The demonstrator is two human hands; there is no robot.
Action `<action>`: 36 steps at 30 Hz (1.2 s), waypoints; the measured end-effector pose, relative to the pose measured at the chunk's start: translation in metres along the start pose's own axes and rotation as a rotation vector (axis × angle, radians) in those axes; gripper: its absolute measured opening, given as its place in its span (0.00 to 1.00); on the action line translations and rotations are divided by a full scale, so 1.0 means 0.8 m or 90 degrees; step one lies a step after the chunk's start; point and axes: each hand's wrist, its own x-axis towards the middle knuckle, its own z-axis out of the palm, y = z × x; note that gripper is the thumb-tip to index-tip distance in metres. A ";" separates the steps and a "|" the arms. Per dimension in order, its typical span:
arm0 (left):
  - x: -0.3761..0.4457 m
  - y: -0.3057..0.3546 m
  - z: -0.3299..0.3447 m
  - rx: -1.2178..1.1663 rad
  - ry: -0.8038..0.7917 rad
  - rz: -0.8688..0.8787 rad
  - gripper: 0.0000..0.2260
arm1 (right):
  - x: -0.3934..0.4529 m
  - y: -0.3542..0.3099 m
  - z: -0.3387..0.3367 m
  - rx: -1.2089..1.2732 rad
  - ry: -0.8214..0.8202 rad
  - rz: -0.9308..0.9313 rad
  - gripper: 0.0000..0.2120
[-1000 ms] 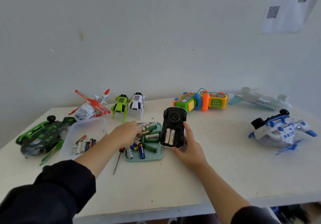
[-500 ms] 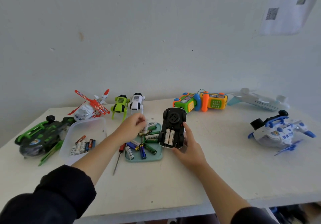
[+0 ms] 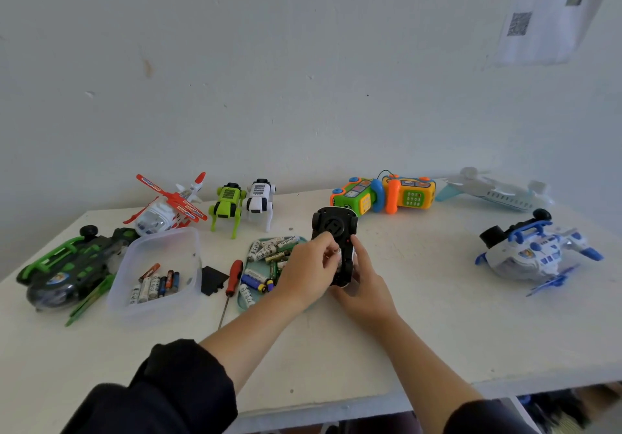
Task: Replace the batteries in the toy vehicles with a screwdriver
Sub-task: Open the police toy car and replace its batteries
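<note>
A black toy car (image 3: 334, 228) lies upside down at the table's middle. My right hand (image 3: 361, 287) grips its near end and right side. My left hand (image 3: 311, 267) is over the open battery bay and pinches a white battery (image 3: 337, 255) there. Left of the car, a teal tray (image 3: 243, 303) holds several loose batteries. A red-handled screwdriver (image 3: 233, 280) lies on the table left of the tray, beside the black battery cover (image 3: 212, 279).
A clear plastic box (image 3: 158, 273) with several batteries sits left. Around it stand a green-black helicopter (image 3: 67, 265), a red-white helicopter (image 3: 166, 209) and two robot dogs (image 3: 242, 203). Toy phones (image 3: 387, 194), a pale plane (image 3: 494, 191) and a blue-white aircraft (image 3: 538, 251) are at the right.
My left hand has lifted from the teal tray and moved right onto the car's battery bay with a battery. The black cover beside the screwdriver is now uncovered.
</note>
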 end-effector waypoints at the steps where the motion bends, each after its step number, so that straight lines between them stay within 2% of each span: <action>1: 0.001 -0.001 0.001 0.019 0.006 0.004 0.02 | 0.000 0.000 0.000 0.001 0.000 0.002 0.42; 7: 0.006 -0.010 0.004 0.168 -0.007 0.033 0.09 | -0.002 0.000 0.001 -0.003 0.004 0.004 0.41; 11: -0.001 -0.011 0.012 0.302 0.007 0.127 0.08 | -0.001 -0.002 0.001 -0.017 0.006 0.010 0.41; 15: -0.002 -0.009 0.010 0.439 -0.042 0.226 0.08 | -0.001 -0.002 0.000 -0.031 0.008 0.026 0.41; 18: 0.008 -0.010 -0.013 0.297 -0.083 0.134 0.11 | -0.001 -0.001 0.000 -0.020 0.002 0.020 0.41; 20: 0.015 -0.018 -0.040 0.229 -0.051 0.058 0.14 | -0.001 0.000 0.000 -0.009 0.000 0.010 0.41; 22: 0.024 -0.035 -0.074 0.285 -0.022 -0.030 0.17 | 0.000 0.001 0.000 -0.007 0.002 -0.001 0.40; 23: 0.027 -0.045 -0.091 0.357 -0.052 -0.086 0.17 | 0.000 0.001 0.000 -0.011 0.003 -0.006 0.40; 25: 0.027 -0.068 -0.120 0.531 -0.226 -0.209 0.18 | 0.000 0.001 -0.001 -0.016 0.004 -0.014 0.40; 27: 0.024 -0.089 -0.140 0.634 -0.420 -0.312 0.19 | -0.001 0.001 -0.001 -0.007 0.002 -0.026 0.40; 28: 0.021 -0.097 -0.145 0.673 -0.492 -0.337 0.18 | -0.001 0.001 -0.001 -0.005 0.002 -0.029 0.39; 30: 0.014 -0.104 -0.148 0.716 -0.562 -0.345 0.18 | 0.001 0.002 0.000 -0.004 0.002 -0.031 0.39; 33: 0.004 -0.105 -0.145 0.718 -0.550 -0.333 0.20 | 0.002 0.004 0.001 0.006 0.002 -0.028 0.40; 36: 0.000 -0.107 -0.146 0.715 -0.504 -0.302 0.15 | 0.002 0.006 0.000 0.004 -0.002 -0.022 0.40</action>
